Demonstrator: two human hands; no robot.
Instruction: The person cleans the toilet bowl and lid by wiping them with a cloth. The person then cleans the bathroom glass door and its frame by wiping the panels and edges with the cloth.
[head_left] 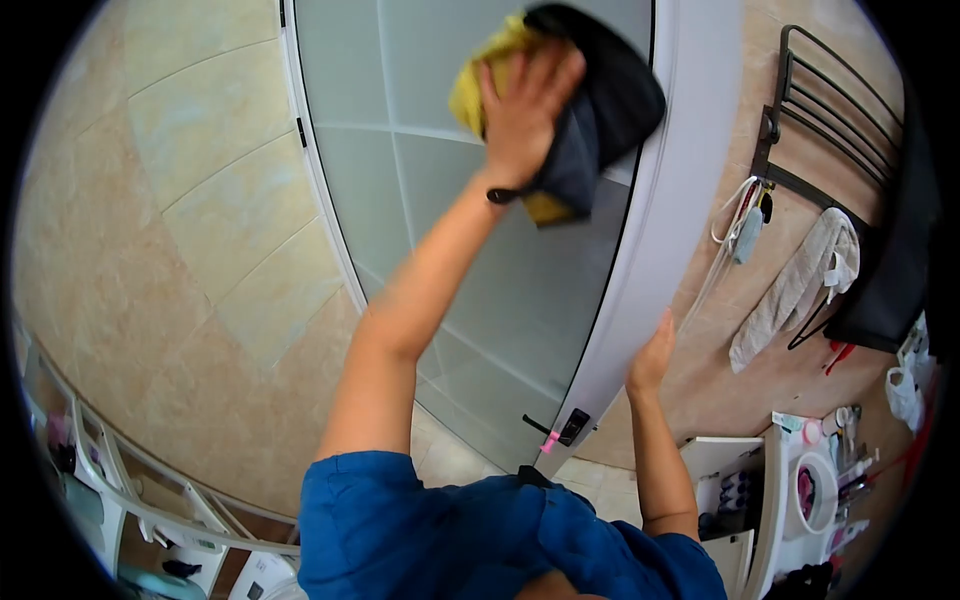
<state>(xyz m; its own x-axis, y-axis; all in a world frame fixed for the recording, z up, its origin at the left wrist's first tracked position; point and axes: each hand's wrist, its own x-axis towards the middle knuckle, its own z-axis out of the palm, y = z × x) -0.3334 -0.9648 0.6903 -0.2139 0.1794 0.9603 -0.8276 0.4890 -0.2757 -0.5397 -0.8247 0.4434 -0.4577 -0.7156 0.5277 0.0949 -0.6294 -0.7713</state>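
Note:
High on the frosted glass door, my left hand presses a yellow and dark grey cloth with its fingers spread over it. The cloth is blurred and its loose part hangs to the right and below the palm. A dark band circles my left wrist. Lower down, my right hand is around the edge of the door's white frame, some of its fingers hidden. Below it are a black door handle and a small pink thing hanging beside the lock plate.
To the right, a dark wall rack carries hanging cords and a grey towel. A cabinet with a washbasin and toiletries stands at lower right. White shelving curves along the lower left, by the tiled wall.

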